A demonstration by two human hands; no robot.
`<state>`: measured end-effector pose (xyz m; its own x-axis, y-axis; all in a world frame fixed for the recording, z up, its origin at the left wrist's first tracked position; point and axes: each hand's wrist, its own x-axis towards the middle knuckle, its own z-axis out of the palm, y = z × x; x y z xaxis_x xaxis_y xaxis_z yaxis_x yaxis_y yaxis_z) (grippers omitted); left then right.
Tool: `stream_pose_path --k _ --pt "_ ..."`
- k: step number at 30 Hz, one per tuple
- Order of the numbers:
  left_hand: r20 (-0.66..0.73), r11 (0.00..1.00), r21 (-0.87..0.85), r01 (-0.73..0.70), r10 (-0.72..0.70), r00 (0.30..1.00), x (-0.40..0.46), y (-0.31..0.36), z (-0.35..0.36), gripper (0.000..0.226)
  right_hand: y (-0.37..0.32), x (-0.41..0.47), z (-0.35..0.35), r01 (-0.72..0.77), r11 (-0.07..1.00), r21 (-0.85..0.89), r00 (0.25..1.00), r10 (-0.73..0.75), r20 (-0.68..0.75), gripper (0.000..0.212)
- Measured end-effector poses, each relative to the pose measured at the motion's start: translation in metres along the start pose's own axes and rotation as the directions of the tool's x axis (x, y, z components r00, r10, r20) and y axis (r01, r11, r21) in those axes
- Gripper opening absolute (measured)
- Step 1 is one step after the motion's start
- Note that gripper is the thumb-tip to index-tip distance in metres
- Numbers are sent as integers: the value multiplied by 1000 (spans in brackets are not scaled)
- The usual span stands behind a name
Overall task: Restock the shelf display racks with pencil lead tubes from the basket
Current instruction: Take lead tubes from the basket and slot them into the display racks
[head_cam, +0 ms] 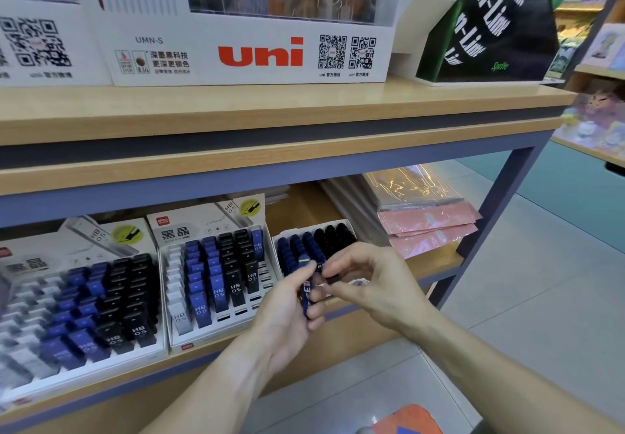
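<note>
Blue pencil lead tube (pixel 308 290) is sitting upright in the left hand (pixel 287 315), fingers curling round it; right hand (pixel 365 281) is pinching something small beside it, can't tell what. Likely light, stiff, slick plastic, best gripped mid-body. Small tray (pixel 316 247) of tubes is sitting just behind on the lower shelf (pixel 436 266).

Upper shelf (pixel 270 109): white uni pen display box (pixel 250 51) with QR codes, green-and-black bag (pixel 490 21) just beside it. Lower shelf, right end: stacked pink plastic-wrapped packets (pixel 429 227). Orange item (pixel 406 421) on the tiled floor (pixel 541 298).
</note>
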<state>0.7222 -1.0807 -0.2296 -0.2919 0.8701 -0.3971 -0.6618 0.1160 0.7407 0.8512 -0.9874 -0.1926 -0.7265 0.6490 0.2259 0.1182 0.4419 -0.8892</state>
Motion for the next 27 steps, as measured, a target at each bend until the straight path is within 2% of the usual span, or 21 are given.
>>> stream_pose_path --k 3,6,9,12,16,19,21,23,27 --pt "-27 997 -6 -73 72 997 0 -3 -1 19 3 -2 0 20 1000 -16 998 -19 51 21" --pt "-67 990 34 -134 136 988 0 -5 -5 18 4 -3 -4 -74 997 6 989 72 127 24" --pt "-70 969 164 -185 199 978 1 -6 -8 18 6 2 -14 -158 987 -4 987 158 19 24" --pt "-91 948 248 -199 228 970 3 -10 -8 20 6 6 -21 -164 986 -4 982 163 -98 20" --pt "-108 916 362 -172 224 969 0 -11 -6 17 3 8 -17 -124 992 34 983 127 -130 20" --pt "-129 879 452 -152 233 964 -2 -12 -5 17 3 11 -10 -105 989 -100 988 92 -125 30" --pt "-130 862 480 -163 253 959 -2 -13 -3 18 4 13 -5 -112 975 -190 987 86 -138 25" --pt "-123 852 493 -175 268 956 -2 -13 -2 19 5 16 -4 -142 969 -201 980 109 -169 18" --pt "-113 827 532 -181 282 953 2 -15 -5 20 9 20 -2 -181 946 -268 974 134 -182 19"
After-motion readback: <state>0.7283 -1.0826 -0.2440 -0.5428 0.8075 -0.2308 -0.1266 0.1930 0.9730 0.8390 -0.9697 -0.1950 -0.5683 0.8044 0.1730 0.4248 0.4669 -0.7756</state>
